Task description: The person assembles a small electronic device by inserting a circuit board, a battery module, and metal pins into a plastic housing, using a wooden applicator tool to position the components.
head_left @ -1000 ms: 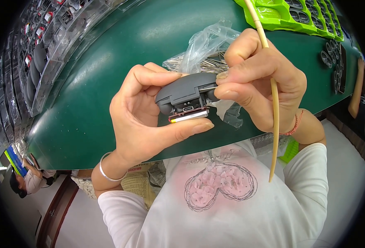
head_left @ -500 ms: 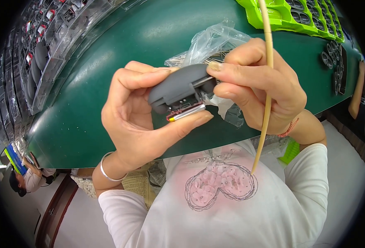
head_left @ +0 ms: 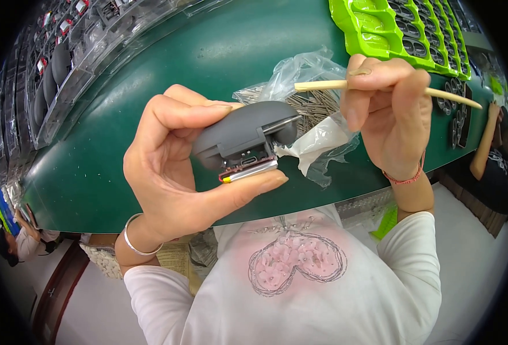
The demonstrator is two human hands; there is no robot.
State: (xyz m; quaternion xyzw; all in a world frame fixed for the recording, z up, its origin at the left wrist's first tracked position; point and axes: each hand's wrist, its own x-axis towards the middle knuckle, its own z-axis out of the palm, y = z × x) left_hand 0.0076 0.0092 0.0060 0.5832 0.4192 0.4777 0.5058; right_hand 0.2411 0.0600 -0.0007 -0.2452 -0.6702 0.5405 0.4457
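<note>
My left hand (head_left: 159, 167) is closed round a dark grey rounded plastic case (head_left: 231, 129), held above the table with its open side toward me. A small circuit board with a port and a silver battery (head_left: 252, 171) sticks out at the case's lower edge, over my thumb. A thin metal pin (head_left: 281, 123) lies along the case's right edge. To the right, apart from the case, my right hand (head_left: 390, 112) grips a pale wooden stick (head_left: 321, 85) between thumb and fingers. The stick lies nearly level, its blunt end pointing left.
Beyond the hands, a clear plastic bag (head_left: 305, 66) lies open with many metal pins (head_left: 317, 109) on the green table (head_left: 167, 63). Clear trays of dark parts (head_left: 87, 63) stand at left. A bright green tray (head_left: 374, 43) holds dark parts at far right. Other people are at both sides.
My right hand has left the case and moved right. The stick has swung from upright to nearly level. My left hand, with the case, has shifted slightly left and nearer me.
</note>
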